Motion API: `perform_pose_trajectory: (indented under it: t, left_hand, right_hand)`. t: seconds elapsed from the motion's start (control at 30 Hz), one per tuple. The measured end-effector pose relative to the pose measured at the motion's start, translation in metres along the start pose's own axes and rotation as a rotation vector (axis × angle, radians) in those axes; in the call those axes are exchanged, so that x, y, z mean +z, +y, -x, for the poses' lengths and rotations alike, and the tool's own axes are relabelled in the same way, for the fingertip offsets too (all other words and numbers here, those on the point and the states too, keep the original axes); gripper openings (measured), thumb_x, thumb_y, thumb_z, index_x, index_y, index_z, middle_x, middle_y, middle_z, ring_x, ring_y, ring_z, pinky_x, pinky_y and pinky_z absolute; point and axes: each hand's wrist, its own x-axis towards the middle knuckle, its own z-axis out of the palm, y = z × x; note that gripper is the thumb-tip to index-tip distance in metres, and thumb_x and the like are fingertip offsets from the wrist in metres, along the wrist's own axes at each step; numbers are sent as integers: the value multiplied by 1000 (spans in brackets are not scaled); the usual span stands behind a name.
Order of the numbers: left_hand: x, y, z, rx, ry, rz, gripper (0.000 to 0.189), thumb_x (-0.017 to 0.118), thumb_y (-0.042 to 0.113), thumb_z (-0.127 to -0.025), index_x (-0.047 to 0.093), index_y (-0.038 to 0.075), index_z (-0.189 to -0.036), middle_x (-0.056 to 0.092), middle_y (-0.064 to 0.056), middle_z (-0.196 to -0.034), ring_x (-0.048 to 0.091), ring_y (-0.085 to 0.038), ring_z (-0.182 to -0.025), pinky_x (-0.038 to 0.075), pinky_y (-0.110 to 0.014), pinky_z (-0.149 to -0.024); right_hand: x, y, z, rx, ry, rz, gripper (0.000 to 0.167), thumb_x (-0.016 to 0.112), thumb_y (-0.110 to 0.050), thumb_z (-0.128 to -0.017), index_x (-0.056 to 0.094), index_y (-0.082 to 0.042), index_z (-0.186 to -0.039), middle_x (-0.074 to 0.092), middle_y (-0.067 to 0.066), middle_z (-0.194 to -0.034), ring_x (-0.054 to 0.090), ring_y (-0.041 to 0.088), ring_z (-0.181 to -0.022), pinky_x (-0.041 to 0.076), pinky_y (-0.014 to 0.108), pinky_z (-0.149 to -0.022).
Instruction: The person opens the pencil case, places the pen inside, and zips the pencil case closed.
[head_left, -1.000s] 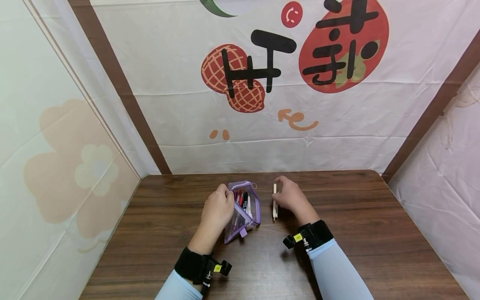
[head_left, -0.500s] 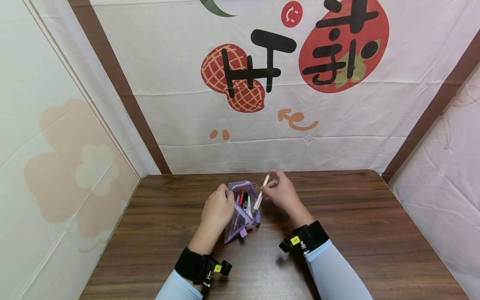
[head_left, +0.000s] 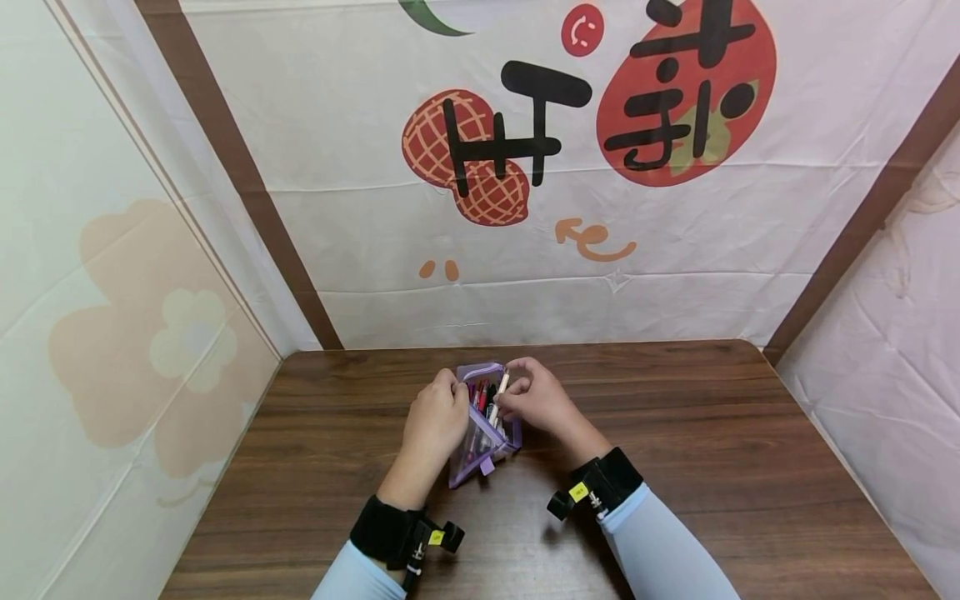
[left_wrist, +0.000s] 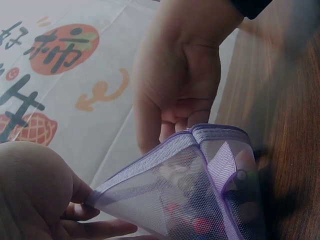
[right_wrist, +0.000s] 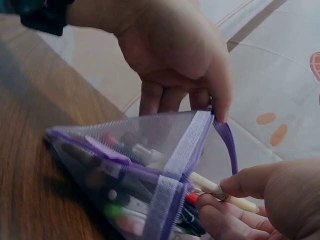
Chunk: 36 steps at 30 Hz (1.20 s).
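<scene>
A purple-trimmed mesh pencil case lies open on the table with several pens and markers inside, red and black ones among them. My left hand pinches the left edge of its opening between thumb and fingers; in the left wrist view the mesh is pulled taut from that grip. Over the opening, my right hand pinches a slim cream-coloured pen at a slant. Its lower end reaches inside the case, past the purple zip edge, and is partly hidden by the contents.
The brown wooden table extends around the case on all sides. A white printed cloth hangs just behind the table's far edge, with more cloth at the left and right sides.
My right hand has lifted the cream pen off the table, carried it left and tilted it into the case's opening. The left hand has kept its grip on the case without moving.
</scene>
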Motion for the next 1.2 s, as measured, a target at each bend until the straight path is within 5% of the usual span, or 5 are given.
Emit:
perform_pose_trajectory:
  t: [0.47, 0.7, 0.87, 0.97, 1.2]
  left_hand:
    - [1, -1, -2, 4, -3, 0, 23, 49, 24, -116, 57, 9, -101, 58, -9, -82, 58, -26, -70, 44, -38, -63]
    - [1, -1, -2, 17, 14, 0, 23, 50, 24, -115, 57, 9, -100, 56, -7, -79, 57, -25, -67, 44, -37, -61]
    - [1, -1, -2, 23, 14, 3, 22, 50, 23, -115, 58, 8, -101, 57, -8, -78, 57, -25, -67, 45, -38, -62]
    - [1, -1, -2, 26, 17, -1, 22, 50, 23, -115, 58, 8, -101, 58, -8, -79, 58, -26, -68, 46, -39, -63]
    - [2, -1, -2, 39, 22, 5, 22, 50, 22, -115, 57, 8, -99, 57, -8, -78, 57, -26, -69, 46, -39, -64]
  right_hand:
    - [7, 1, 2, -76, -122, 81, 42, 77, -10, -105, 73, 1, -146, 87, 18, -114, 83, 22, -86, 68, 34, -73]
    - [-3, 2, -2, -56, 30, 99, 16, 78, -8, -102, 80, 0, -115, 85, 19, -97, 80, 34, -75, 68, 47, -68]
    - [-11, 4, -4, -62, 176, 227, 7, 81, -12, -101, 80, -7, -104, 82, 12, -96, 76, 29, -82, 62, 37, -69]
    - [-14, 7, -4, -56, 222, 287, 9, 83, -17, -102, 81, -8, -106, 81, 8, -100, 73, 23, -91, 60, 32, -76]
    - [-15, 14, -8, -2, 193, 345, 36, 78, -30, -108, 78, -6, -134, 82, 15, -127, 77, 34, -119, 64, 51, -102]
